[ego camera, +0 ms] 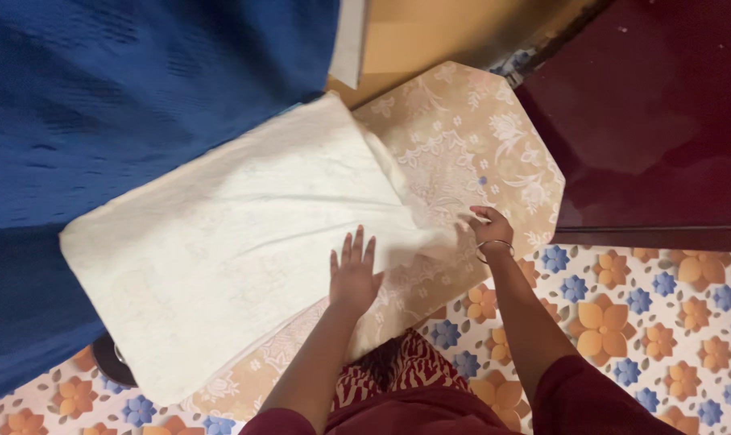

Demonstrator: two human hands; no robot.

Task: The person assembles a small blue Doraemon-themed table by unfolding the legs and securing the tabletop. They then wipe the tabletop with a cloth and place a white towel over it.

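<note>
Two bare hands work a pale cloth across a narrow board, seen from above by a head-worn camera; at far left a deep blue fabric (124,105) hangs over the upper corner and down the side, its lower edge meeting the floral floor covering (663,322) of orange and blue blossoms; a dark round object (111,360), too hidden to identify, peeks out beneath the cloth's lower left corner. Centre frame, a folded white cloth (228,242) lies slantwise on a padded board (494,153) covered in beige floral print, the cloth covering most of the board's left and middle and leaving its angled right end bare; the left hand (353,274) rests flat on the cloth's lower right area, palm down, fingers spread and extended, gripping nothing. Just to its right, the right hand (488,227), a thin bangle at the wrist, pinches the cloth's right-hand corner where it tapers over the bare board, fingers curled closed on the fabric; both forearms emerge from maroon sleeves (591,395) at the bottom edge, with a red-and-white patterned garment (397,366) between them. At upper right a dark maroon glossy surface (663,121) fills the corner, just beside the board's end; a tan wall panel (430,32) shows above.
</note>
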